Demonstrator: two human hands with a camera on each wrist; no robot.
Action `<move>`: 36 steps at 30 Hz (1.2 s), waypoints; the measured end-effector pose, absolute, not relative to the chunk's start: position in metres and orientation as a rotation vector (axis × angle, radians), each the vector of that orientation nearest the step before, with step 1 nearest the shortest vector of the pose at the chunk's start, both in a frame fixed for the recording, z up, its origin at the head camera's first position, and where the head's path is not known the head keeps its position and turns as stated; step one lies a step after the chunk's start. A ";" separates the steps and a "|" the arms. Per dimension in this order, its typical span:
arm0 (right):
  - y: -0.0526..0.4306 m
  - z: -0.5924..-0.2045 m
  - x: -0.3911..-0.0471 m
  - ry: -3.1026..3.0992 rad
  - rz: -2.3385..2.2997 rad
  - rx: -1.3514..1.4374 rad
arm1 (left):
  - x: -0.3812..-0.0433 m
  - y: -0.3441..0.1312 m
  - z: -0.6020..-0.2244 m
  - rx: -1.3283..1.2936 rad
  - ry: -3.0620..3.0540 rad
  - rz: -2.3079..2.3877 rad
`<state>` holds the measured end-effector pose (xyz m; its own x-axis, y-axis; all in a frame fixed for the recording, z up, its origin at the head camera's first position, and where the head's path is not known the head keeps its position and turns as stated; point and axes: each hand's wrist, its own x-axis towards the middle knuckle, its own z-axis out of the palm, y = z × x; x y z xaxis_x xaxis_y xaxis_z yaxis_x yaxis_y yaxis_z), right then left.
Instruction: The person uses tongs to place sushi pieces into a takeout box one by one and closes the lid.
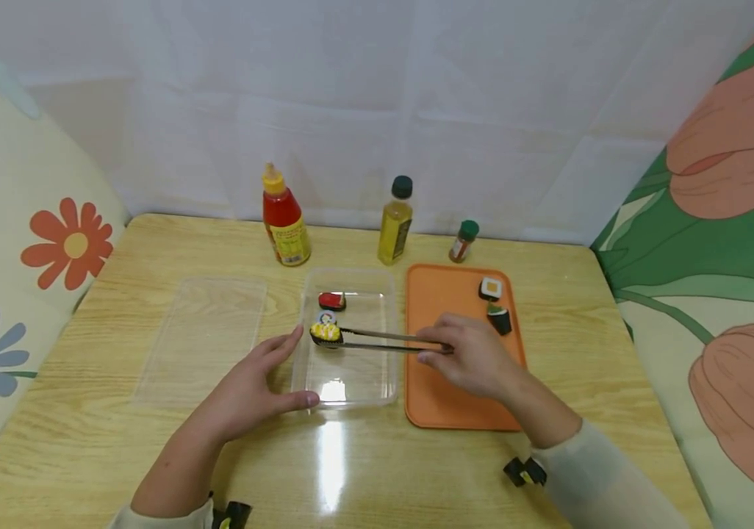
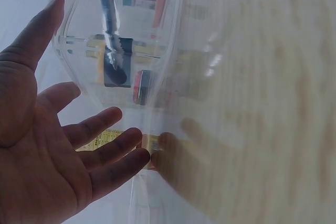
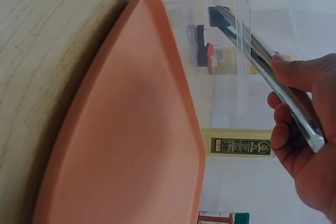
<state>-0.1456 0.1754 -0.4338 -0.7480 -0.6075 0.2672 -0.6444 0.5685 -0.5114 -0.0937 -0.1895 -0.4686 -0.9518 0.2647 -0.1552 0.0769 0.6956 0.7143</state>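
Lid point(image 1: 201, 345) lies flat left of the box point(image 1: 350, 376), apart from it, which probably keeps the top free for reaching in. Next comes the left hand point(image 1: 254, 389), spread wide, thumb at the box's near left corner and fingers along its left side, presumably to steady it; how firmly cannot be told. Sauce point(image 1: 287, 224) stands behind. Inside the clear box sit a red sushi point(image 1: 332, 300) and, nearer, a blue-topped piece point(image 1: 326, 317); just in front, the tongs point(image 1: 377, 336) pinch a yellow sushi point(image 1: 326, 334), whether lifted or resting is unclear. Oil point(image 1: 395, 228) stands behind the box's right edge. Over the orange tray point(image 1: 446, 400), the right hand point(image 1: 472, 356) grips the tongs' rear end, likely so that only metal meets the food. Jar point(image 1: 464, 241) stands behind the tray; a square roll point(image 1: 490, 289) and a cone roll point(image 1: 499, 319) lie on its right side.
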 end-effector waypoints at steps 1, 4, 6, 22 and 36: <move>0.174 -0.433 -0.146 -2.729 0.909 1.094 | -0.094 -0.190 -0.468 0.270 2.662 1.101; 0.170 -0.431 -0.148 -2.744 0.856 1.104 | -0.093 -0.190 -0.468 0.270 2.666 1.095; 0.167 -0.429 -0.148 -2.760 0.814 1.111 | -0.093 -0.190 -0.468 0.266 2.663 1.096; 0.158 -0.414 -0.151 -2.851 0.576 1.192 | -0.094 -0.190 -0.469 0.279 2.655 1.108; 0.160 -0.413 -0.149 -2.843 0.589 1.185 | -0.093 -0.189 -0.467 0.266 2.661 1.093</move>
